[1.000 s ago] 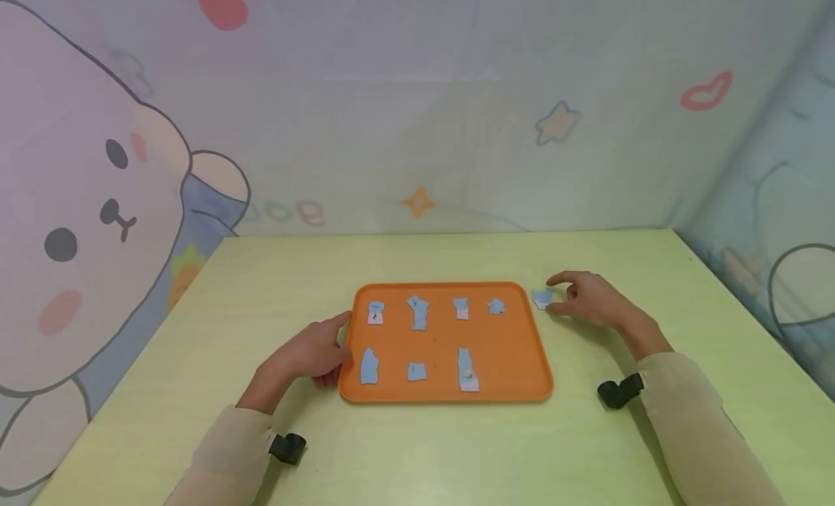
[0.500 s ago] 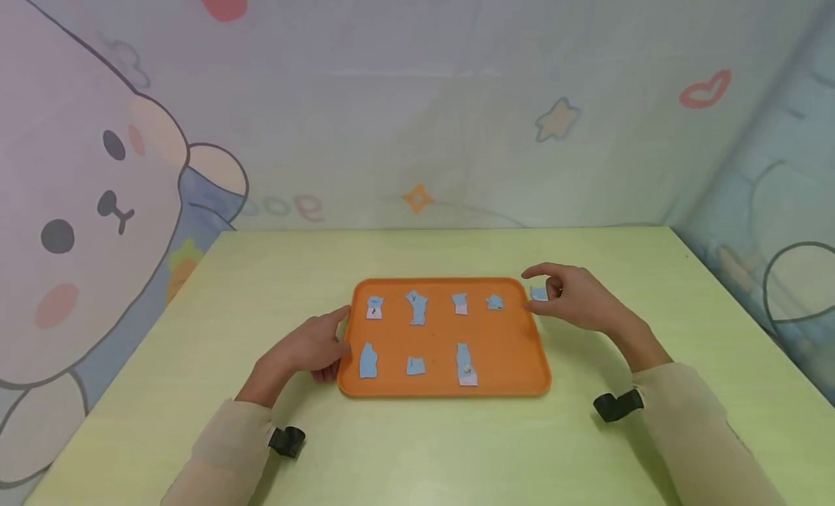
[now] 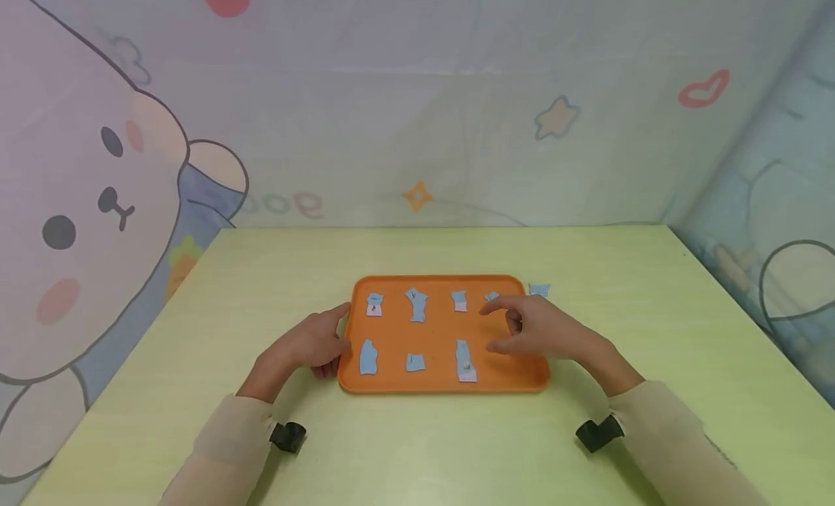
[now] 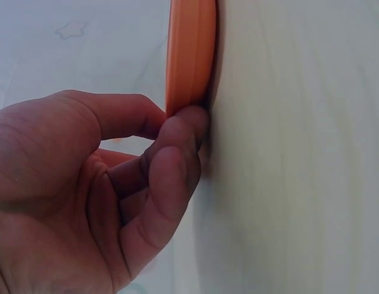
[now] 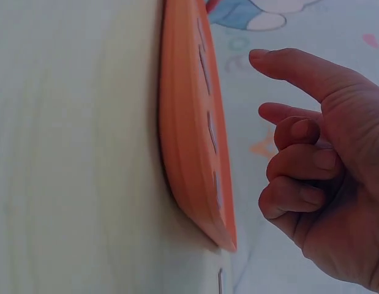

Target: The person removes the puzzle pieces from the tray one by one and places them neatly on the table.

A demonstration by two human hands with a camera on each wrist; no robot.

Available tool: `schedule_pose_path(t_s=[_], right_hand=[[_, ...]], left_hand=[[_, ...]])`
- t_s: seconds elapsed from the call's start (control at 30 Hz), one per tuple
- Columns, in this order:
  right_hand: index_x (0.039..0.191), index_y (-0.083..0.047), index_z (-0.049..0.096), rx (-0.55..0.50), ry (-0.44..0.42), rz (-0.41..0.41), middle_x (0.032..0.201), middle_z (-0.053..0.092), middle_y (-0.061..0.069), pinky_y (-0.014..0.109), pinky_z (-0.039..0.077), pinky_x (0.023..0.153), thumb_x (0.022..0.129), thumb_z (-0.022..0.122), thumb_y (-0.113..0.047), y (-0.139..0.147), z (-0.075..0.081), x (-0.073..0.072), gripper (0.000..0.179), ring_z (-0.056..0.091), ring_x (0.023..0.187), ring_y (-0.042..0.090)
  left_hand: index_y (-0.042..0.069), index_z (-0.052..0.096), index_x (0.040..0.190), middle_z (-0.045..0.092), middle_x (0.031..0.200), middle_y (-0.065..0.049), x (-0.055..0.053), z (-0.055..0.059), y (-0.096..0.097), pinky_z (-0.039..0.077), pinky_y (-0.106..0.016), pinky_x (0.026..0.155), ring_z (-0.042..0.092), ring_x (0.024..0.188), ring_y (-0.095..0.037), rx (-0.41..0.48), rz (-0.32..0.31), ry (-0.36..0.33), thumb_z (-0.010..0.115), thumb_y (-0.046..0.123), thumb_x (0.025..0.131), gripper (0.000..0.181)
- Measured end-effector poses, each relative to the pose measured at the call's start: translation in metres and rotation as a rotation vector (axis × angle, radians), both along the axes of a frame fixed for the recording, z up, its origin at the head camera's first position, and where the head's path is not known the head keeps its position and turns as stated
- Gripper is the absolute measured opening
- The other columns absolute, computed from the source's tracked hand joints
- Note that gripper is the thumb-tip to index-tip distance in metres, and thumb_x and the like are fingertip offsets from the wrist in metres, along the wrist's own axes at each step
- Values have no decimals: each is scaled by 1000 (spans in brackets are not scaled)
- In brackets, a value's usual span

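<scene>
The right hand [image 3: 544,326] partly hides a blue scrap [image 3: 491,296].

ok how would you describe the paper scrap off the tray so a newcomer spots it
Find the orange tray on the pale green table. Just outside its far right corner, from the person's side, lies a small light blue scrap. It alone lies off the tray; the other scraps are all in it.
</scene>
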State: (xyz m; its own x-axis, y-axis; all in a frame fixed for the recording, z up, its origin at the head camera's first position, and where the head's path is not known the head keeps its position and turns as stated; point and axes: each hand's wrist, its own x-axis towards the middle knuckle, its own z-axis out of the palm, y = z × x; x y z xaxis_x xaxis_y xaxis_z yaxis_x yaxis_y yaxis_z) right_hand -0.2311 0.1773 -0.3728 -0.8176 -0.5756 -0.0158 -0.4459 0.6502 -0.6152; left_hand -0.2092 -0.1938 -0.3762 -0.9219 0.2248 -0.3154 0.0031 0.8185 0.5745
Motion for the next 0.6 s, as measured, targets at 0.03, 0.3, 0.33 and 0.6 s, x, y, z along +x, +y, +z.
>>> schedule_pose_path(t_s=[0.03, 0.3, 0.33, 0.6], right_hand=[[123, -17, 60, 7, -2, 16, 60, 48, -4, 25, 37, 52, 80, 74, -36, -3, 0, 2, 49, 44, 54, 9], [122, -24, 59, 65, -13, 47, 59, 47, -8, 24, 36, 51, 78, 74, -35, -21, -6, 14, 48, 42, 53, 5], [122, -25, 60, 71, -11, 50, 58, 46, -8, 24, 35, 51, 78, 75, -37, -22, -6, 15, 48, 40, 53, 5], [124, -27, 59, 120, 0, 89, 56, 41, -9, 24, 33, 51, 74, 76, -48, -28, -11, 18, 57, 37, 52, 5]], left_hand=[[10, 19, 152, 61, 58, -7, 0, 0, 0, 50, -33, 49, 56, 47, -19, 0, 0, 1, 49, 9, 88, 71], [10, 18, 153, 61, 58, -7, -1, 0, 0, 50, -33, 49, 56, 47, -19, 9, 0, -6, 48, 9, 87, 72], [10, 18, 153, 61, 58, -7, -1, 0, 0, 50, -33, 49, 56, 47, -19, 7, 0, -4, 48, 9, 87, 72], [11, 17, 153, 61, 59, -7, -1, 0, 0, 50, -33, 49, 56, 47, -20, -3, 10, -12, 49, 10, 88, 72]])
